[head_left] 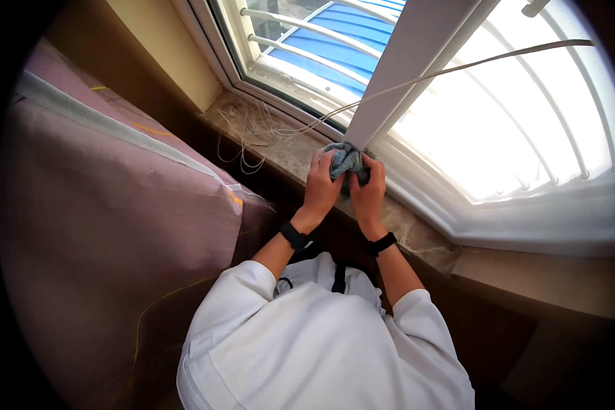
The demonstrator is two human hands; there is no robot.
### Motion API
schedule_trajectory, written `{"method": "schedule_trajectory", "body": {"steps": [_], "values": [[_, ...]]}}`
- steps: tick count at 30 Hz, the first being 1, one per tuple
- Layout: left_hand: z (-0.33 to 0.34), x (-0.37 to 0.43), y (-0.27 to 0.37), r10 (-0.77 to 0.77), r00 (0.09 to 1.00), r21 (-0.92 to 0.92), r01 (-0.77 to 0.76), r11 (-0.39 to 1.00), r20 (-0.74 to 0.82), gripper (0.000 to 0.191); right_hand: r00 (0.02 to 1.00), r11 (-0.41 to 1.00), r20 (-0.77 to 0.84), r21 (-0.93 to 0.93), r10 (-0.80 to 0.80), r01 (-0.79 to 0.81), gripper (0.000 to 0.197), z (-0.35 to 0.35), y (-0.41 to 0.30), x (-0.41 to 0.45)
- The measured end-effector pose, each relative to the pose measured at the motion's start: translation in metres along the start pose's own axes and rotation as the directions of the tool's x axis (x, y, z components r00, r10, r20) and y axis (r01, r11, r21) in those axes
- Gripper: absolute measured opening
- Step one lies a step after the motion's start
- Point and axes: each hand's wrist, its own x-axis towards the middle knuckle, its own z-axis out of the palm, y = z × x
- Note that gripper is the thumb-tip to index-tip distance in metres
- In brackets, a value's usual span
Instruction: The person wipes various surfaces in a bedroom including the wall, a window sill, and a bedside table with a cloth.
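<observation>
A crumpled grey-blue cloth (344,160) is bunched between my two hands, at the lower end of the white window post (389,87). My left hand (324,179) grips the cloth's left side, and my right hand (368,187) grips its right side, thumbs close together. Both hands are over the marble windowsill (297,156). The cloth appears to touch the foot of the post; the exact contact is hidden by my fingers. Black bands circle both wrists.
Thin white cord (251,133) lies tangled on the sill's left part, and two strands stretch up across the post to the right. White bars (307,23) stand outside the glass. A pinkish fabric-covered piece (133,195) fills the left. A mesh screen (543,128) covers the right window.
</observation>
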Motion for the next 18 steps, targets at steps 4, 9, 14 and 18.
{"method": "schedule_trajectory", "body": {"steps": [4,9,14,18], "values": [[-0.021,0.041,0.027,0.125,0.987,-0.091,-0.134,0.987,-0.099,0.043,0.986,0.994,-0.151,0.063,-0.075,0.085,0.031,0.003,-0.029,0.033],[-0.025,0.057,0.035,0.213,0.962,-0.090,-0.230,0.969,-0.169,0.039,0.972,0.986,-0.197,0.081,-0.128,0.146,0.034,-0.005,-0.044,0.044],[-0.017,0.034,0.008,0.055,0.998,0.014,-0.054,0.998,-0.039,0.032,0.997,0.997,0.003,-0.013,-0.076,0.076,0.032,-0.002,-0.015,0.023],[-0.022,0.005,-0.014,-0.110,0.958,0.361,0.007,0.933,0.264,0.032,0.979,0.977,0.204,-0.208,0.003,0.040,0.028,0.001,0.015,-0.009]]}}
